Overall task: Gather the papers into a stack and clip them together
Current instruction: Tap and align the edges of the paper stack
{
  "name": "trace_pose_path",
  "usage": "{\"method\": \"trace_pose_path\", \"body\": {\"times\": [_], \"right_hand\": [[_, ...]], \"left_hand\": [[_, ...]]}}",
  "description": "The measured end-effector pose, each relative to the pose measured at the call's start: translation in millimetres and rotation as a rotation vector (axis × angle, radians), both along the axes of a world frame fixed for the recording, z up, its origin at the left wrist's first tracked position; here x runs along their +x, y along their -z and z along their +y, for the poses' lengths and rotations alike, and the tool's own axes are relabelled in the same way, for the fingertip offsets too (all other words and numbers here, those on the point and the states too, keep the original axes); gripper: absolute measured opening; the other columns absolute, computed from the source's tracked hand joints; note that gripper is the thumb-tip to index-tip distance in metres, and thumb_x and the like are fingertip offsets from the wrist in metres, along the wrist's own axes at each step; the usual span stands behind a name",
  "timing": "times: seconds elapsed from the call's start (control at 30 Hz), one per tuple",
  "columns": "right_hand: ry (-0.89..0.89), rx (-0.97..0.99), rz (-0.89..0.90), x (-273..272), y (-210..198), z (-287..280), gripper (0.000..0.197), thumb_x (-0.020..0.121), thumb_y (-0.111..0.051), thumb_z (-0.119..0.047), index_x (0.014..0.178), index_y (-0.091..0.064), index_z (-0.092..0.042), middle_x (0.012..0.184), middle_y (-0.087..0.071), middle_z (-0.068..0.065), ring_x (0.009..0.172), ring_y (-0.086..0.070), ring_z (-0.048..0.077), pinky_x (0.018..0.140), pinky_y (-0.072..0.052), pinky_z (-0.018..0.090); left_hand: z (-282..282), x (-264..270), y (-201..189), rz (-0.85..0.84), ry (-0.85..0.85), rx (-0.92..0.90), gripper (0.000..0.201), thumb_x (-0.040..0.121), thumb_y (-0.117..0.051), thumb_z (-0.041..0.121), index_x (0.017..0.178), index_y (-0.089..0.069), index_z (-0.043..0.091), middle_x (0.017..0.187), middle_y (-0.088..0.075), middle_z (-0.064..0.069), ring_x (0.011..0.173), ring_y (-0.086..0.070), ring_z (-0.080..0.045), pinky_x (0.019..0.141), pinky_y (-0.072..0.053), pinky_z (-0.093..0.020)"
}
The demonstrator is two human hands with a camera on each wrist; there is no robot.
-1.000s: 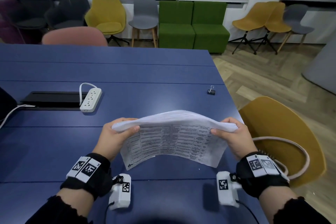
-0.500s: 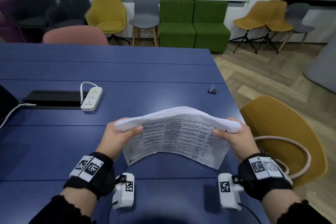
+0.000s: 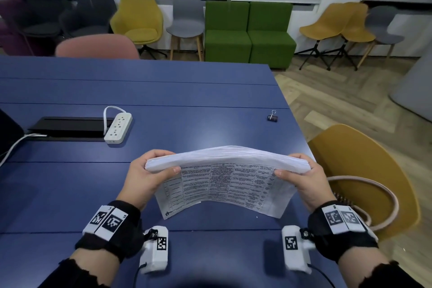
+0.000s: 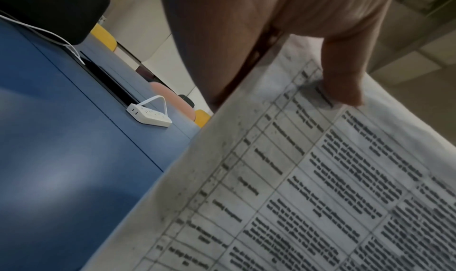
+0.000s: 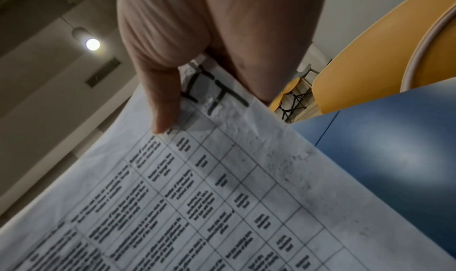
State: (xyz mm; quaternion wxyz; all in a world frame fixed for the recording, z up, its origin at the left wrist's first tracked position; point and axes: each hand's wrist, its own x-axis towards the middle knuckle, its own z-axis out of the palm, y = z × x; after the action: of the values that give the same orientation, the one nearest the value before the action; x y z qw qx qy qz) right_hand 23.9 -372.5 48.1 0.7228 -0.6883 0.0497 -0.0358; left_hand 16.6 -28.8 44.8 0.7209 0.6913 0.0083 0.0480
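A thick stack of white papers (image 3: 224, 177) printed with tables stands on its long edge on the blue table (image 3: 163, 91), bowed upward in the middle. My left hand (image 3: 149, 170) grips its left end, thumb on the printed face. At the other end my right hand (image 3: 301, 175) grips the same way. The wrist views show each thumb pressed on the printed sheet: papers (image 4: 308, 177), papers (image 5: 197, 197). A small black binder clip (image 3: 272, 117) lies alone on the table, far right, well beyond the stack.
A white power strip (image 3: 118, 127) lies beside a black cable tray (image 3: 65, 127) at the left. A mustard chair (image 3: 364, 170) stands against the table's right edge. Other chairs and a green sofa (image 3: 249, 33) line the far wall.
The stack's top edge has been squared and drawn tighter between my hands; it has risen slightly while both grips stay at the ends.
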Motion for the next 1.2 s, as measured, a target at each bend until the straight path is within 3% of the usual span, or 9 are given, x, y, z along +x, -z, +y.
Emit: {"method": "trace_pose_path", "body": {"times": [0.1, 0.33, 0.47, 0.6, 0.77, 0.83, 0.97, 1.1, 1.2], "right_hand": [[-0.011, 0.002, 0.001, 0.6, -1.2, 1.0, 0.035, 0.064, -0.074, 0.014, 0.084, -0.059, -0.010, 0.081, -0.066, 0.007, 0.073, -0.062, 0.016, 0.065, -0.053, 0.022], [0.010, -0.054, 0.021, 2.4, -3.9, 4.1, 0.027, 0.065, -0.075, 0.012, 0.069, -0.058, -0.008, 0.065, -0.064, 0.003, 0.065, -0.059, 0.017, 0.065, -0.048, 0.028], [-0.003, -0.054, 0.023, -0.7, -5.3, -1.4, 0.026, 0.064, -0.076, 0.012, 0.074, -0.058, -0.005, 0.069, -0.064, 0.006, 0.067, -0.060, 0.018, 0.065, -0.049, 0.029], [-0.003, -0.054, 0.031, -0.7, -4.3, -3.0, 0.026, 0.066, -0.075, 0.012, 0.072, -0.056, -0.005, 0.072, -0.060, 0.013, 0.073, -0.056, 0.024, 0.070, -0.045, 0.034], [0.000, -0.054, 0.032, 1.7, -2.3, -2.4, 0.027, 0.067, -0.074, 0.012, 0.070, -0.055, -0.007, 0.062, -0.063, 0.000, 0.067, -0.058, 0.020, 0.067, -0.046, 0.032], [-0.006, -0.052, 0.032, 1.7, -1.6, -3.2, 0.027, 0.067, -0.074, 0.011, 0.069, -0.055, -0.008, 0.062, -0.064, 0.000, 0.066, -0.058, 0.020, 0.067, -0.046, 0.033], [-0.008, -0.054, 0.030, 2.0, -1.3, -3.5, 0.027, 0.067, -0.074, 0.011, 0.069, -0.055, -0.009, 0.064, -0.064, 0.003, 0.069, -0.058, 0.022, 0.068, -0.046, 0.033], [-0.017, -0.051, 0.031, 2.1, -0.9, -3.6, 0.027, 0.067, -0.074, 0.010, 0.068, -0.055, -0.009, 0.066, -0.063, 0.004, 0.069, -0.058, 0.022, 0.068, -0.046, 0.033], [-0.022, -0.067, 0.027, 2.1, -0.6, -4.3, 0.027, 0.068, -0.074, 0.010, 0.068, -0.055, -0.010, 0.066, -0.063, 0.005, 0.071, -0.057, 0.023, 0.069, -0.046, 0.034]], "left_hand": [[-0.8, 2.5, -1.4, -0.001, 0.013, -0.010, 0.038, 0.047, -0.085, 0.031, 0.081, -0.072, 0.022, 0.086, -0.073, 0.000, 0.077, -0.067, -0.011, 0.069, -0.053, -0.022], [-7.8, 7.7, -3.0, 0.039, 0.007, 0.052, 0.025, 0.049, -0.084, 0.032, 0.063, -0.066, 0.020, 0.079, -0.074, -0.002, 0.071, -0.066, -0.011, 0.068, -0.049, -0.027], [-0.4, 2.8, -8.4, -0.042, -0.015, 0.045, 0.035, 0.050, -0.085, 0.027, 0.076, -0.061, 0.022, 0.095, -0.074, -0.004, 0.082, -0.069, -0.013, 0.071, -0.054, -0.024], [6.2, -3.9, -10.7, -0.169, -0.090, 0.244, 0.045, 0.065, -0.087, 0.005, 0.087, -0.060, 0.033, 0.103, -0.072, 0.004, 0.089, -0.067, -0.006, 0.077, -0.053, -0.016], [9.9, -9.2, -3.9, -0.257, -0.162, 0.454, 0.043, 0.072, -0.082, 0.003, 0.093, -0.058, 0.032, 0.107, -0.068, 0.015, 0.096, -0.062, 0.000, 0.085, -0.047, -0.009], [8.3, -11.3, -3.5, -0.315, -0.205, 0.508, 0.041, 0.071, -0.082, 0.002, 0.094, -0.058, 0.026, 0.108, -0.067, 0.011, 0.101, -0.060, 0.002, 0.089, -0.047, -0.013], [8.5, -11.8, -0.7, -0.416, -0.288, 0.644, 0.034, 0.070, -0.084, 0.005, 0.090, -0.061, 0.020, 0.117, -0.057, 0.008, 0.112, -0.056, -0.017, 0.098, -0.046, -0.030], [7.3, -15.3, 0.2, -0.479, -0.366, 0.725, 0.017, 0.070, -0.077, 0.019, 0.080, -0.065, 0.014, 0.110, -0.046, 0.020, 0.102, -0.052, -0.020, 0.096, -0.038, -0.016], [10.4, -17.6, 3.1, -0.496, -0.329, 0.741, 0.013, 0.074, -0.072, 0.023, 0.077, -0.064, 0.013, 0.093, -0.055, 0.008, 0.089, -0.055, -0.019, 0.085, -0.044, -0.024]]}}
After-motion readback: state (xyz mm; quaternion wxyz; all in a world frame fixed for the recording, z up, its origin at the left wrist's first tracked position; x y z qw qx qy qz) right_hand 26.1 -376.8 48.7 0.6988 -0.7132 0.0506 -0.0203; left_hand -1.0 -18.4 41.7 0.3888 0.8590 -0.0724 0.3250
